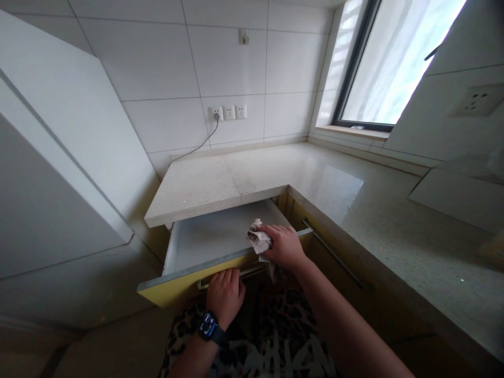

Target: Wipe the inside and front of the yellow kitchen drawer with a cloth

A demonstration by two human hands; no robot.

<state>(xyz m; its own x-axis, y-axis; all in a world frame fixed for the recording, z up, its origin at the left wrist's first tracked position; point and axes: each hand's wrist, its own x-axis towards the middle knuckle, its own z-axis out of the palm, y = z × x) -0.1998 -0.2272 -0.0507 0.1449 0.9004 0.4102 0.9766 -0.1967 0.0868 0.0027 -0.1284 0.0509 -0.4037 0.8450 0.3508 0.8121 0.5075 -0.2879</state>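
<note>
My right hand [284, 247] is curled down over a crumpled cloth [258, 241], palm on top and fingers closed around the wad. It is bunched rather than spread, I think so that the pressure lands on one small patch. The cloth sits on the front rim of the open drawer [212, 236], at its right end, with a loose tail hanging down the outside face. My wrist is bent low so my weight comes through the heel of the hand.

My left hand [225, 294] is wrapped around the handle [252, 273] on the yellow drawer front [173, 290], knuckles up and fingers tucked under the bar. That grip seems to be what keeps the drawer from sliding while the other hand pushes on it. A watch [208, 326] with a lit face sits on that wrist.

The drawer is pulled well out from under the pale speckled bench [220, 184], and its grey floor shows nothing lying on it. The bench turns a corner to my right, and below that run a long bar handle [334, 257] crosses another yellow front.

Further back, a row of sockets [228, 112] sits in the white tiled wall, with a cable [197, 147] running down from the left one to behind the bench. A window [394, 63] lights the right side.
</note>
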